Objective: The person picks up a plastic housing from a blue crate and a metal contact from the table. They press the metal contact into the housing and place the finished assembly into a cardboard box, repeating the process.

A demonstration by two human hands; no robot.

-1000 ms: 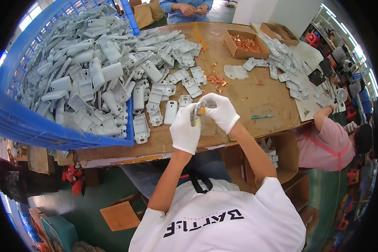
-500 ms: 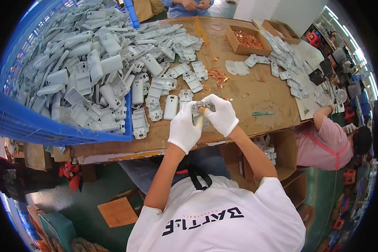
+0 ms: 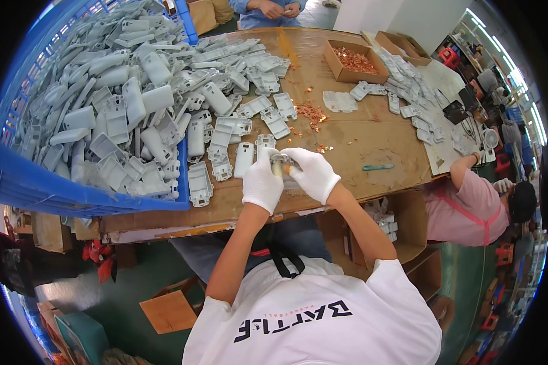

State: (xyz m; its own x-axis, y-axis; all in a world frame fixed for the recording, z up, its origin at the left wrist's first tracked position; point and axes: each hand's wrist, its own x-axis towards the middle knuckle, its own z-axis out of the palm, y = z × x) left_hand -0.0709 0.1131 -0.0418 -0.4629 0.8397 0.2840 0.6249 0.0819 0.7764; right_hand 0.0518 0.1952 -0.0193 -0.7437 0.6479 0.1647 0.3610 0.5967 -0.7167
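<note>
My left hand [image 3: 263, 186], in a white knit glove, is closed on a small light-grey plastic casing [image 3: 280, 158] just above the table's near edge. My right hand [image 3: 314, 174], gloved alike, grips the same piece from the other side. A small orange spot shows between the fingers; what it is I cannot make out. My fingers hide most of the casing. Close beyond my left hand lie loose grey casings, among them a closed-faced one [image 3: 244, 160] and an open-side-up one [image 3: 200, 184]. Small copper-coloured metal pieces [image 3: 311, 114] are scattered farther back.
At the left stands a blue crate [image 3: 91, 199] heaped with grey casings that spill onto the cardboard-covered table [image 3: 341, 137]. A cardboard box [image 3: 358, 74] of copper pieces, rows of casings [image 3: 402, 91] and a teal pen-like tool [image 3: 378, 167] lie rightward. Co-workers sit opposite and at right.
Both hands have shifted slightly, with the casing between them, and the right wrist has turned a little. The whole view has also moved slightly. Nothing is let go.
</note>
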